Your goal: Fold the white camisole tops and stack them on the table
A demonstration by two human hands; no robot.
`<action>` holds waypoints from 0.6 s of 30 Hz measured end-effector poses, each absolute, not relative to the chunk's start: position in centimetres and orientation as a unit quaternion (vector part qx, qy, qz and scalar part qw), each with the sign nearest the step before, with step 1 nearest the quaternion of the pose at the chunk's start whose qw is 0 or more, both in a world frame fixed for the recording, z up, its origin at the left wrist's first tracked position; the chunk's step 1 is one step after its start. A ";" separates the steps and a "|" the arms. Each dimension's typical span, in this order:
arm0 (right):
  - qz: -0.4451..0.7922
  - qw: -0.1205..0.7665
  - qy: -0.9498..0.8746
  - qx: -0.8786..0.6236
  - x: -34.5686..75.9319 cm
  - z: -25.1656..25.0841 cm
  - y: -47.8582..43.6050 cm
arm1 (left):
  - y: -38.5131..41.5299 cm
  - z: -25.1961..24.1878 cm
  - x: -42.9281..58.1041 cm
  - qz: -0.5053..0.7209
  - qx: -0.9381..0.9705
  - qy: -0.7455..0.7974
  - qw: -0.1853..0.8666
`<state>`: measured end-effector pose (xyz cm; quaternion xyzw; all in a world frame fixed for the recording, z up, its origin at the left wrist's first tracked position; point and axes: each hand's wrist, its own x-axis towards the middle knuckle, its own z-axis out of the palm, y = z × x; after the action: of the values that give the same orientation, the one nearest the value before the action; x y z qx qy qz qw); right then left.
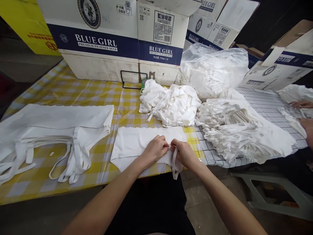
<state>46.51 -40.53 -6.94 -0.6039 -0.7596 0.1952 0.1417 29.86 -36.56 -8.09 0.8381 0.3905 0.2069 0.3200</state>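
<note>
A white strapped garment (133,142) lies flat at the table's front edge, with a scalloped far edge. Over its right part my left hand (156,148) and my right hand (184,153) nearly meet, both with fingers closed in a pinch. A white strap (174,164) loops down from my right fingers past the table edge. My left fingertips grip the strap close to its join with the garment; the small piece between the fingertips is too small to make out. On the left lies a stack of similar white garments (58,117), straps hanging toward me.
Behind my hands sits a crumpled white garment pile (176,102). A layered white pile (239,127) and a filled clear plastic bag (212,65) stand to the right. Cardboard beer boxes (102,62) line the back. Another person's hand (306,127) shows at far right, above a plastic stool (276,192).
</note>
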 end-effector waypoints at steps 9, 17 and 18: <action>0.180 0.166 -0.779 -0.577 45.6 -7.6 -40.6 | -36.6 -8.6 30.1 0.212 0.846 0.387 0.298; 0.604 0.385 -0.462 -0.523 45.7 -6.5 -44.8 | -37.3 -8.4 29.6 0.217 0.840 0.383 0.318; 0.656 0.378 -0.425 -0.497 46.2 -6.2 -46.0 | -37.4 -8.0 29.1 0.211 0.843 0.370 0.328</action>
<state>46.19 -46.04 -6.21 -0.4965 -0.4249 0.6560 0.3775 29.14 -37.37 -8.05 0.8429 0.3704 0.2111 0.3282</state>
